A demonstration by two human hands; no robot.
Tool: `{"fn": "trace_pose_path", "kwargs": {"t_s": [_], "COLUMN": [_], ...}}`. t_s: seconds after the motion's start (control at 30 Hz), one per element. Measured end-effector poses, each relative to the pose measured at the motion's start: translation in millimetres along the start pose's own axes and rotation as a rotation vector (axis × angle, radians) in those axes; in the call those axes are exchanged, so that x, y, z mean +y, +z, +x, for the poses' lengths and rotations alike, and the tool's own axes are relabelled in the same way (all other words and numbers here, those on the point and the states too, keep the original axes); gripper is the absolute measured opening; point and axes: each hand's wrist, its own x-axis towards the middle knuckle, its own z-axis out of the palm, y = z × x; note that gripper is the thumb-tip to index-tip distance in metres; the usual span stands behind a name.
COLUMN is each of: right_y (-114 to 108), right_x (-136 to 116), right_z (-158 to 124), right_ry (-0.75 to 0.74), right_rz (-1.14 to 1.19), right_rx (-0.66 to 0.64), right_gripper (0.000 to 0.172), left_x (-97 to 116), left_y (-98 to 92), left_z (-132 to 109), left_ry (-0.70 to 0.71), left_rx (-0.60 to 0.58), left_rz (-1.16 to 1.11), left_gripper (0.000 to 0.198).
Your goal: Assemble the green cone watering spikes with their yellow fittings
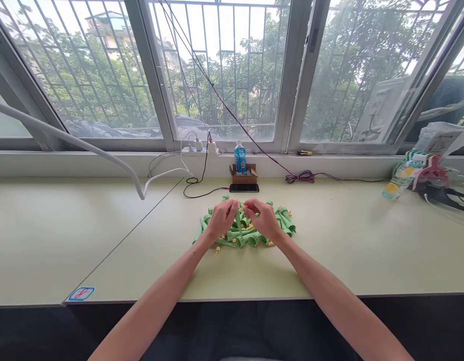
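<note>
Both hands meet over a pile of green plastic cone-shaped pieces (pixel 253 240) with ribbed, cap-like ends. My left hand (pixel 222 218) is closed, its thumb and fingers pinching a green cone (pixel 238 223) that hangs tip down. Close beside it, my right hand (pixel 262 216) is also closed in a pinch. A bit of yellow shows at its fingertips, apparently a small yellow piece (pixel 245 206), partly hidden. More small yellow pieces lie among the cones, and one yellow piece (pixel 217 250) sits apart at the pile's front left.
Behind the pile, a black phone (pixel 244 188) lies on a cable before a small cardboard box (pixel 243 178) and a blue bottle (pixel 240 158). Coiled wire (pixel 300 176) lies right of them. A white curved arm (pixel 104 150) reaches in from the left; another bottle (pixel 401 178) leans far right.
</note>
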Motion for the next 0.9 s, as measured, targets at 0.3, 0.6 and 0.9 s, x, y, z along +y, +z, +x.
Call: {"fn": "trace_pose_path", "kwargs": {"t_s": [0.3, 0.6, 0.9], "right_y": [0.1, -0.4, 0.2], "right_x": [0.9, 1.3, 2.7], "right_z": [0.0, -0.1, 0.0], "right_ry": [0.005, 0.021, 0.011], "right_rz": [0.015, -0.004, -0.010], "right_rx": [0.000, -0.004, -0.007], "right_gripper": [0.018, 0.021, 0.021], "left_x": [-0.1, 0.2, 1.6], "left_y": [-0.3, -0.5, -1.2], "left_z": [-1.0, -0.8, -1.2], "left_ry": [-0.003, 0.017, 0.016], "left_rx": [-0.005, 0.000, 0.006], "left_rz": [-0.001, 0.012, 0.009], "left_gripper": [0.038, 0.039, 0.039]}}
